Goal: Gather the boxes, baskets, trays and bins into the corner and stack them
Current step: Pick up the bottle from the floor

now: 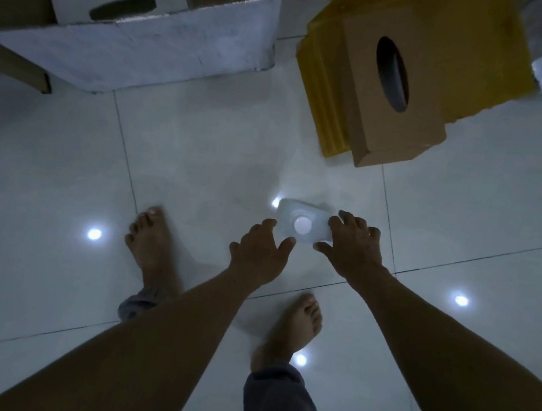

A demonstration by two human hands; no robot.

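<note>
On floor, centre: white capped container (301,220)
Right hand (356,248): thumb and fingers grasping container
Left hand (258,247): spread, released, beside it

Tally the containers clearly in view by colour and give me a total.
White: 3 (large carton, small slotted box, capped plastic jug)
Brown: 1 (slotted cardboard box)
Yellow: 1 (bin stack, counted as one)
Total: 5

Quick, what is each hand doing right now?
Left hand: open, fingers spread beside the white container.
Right hand: grip on the container's end.
</note>
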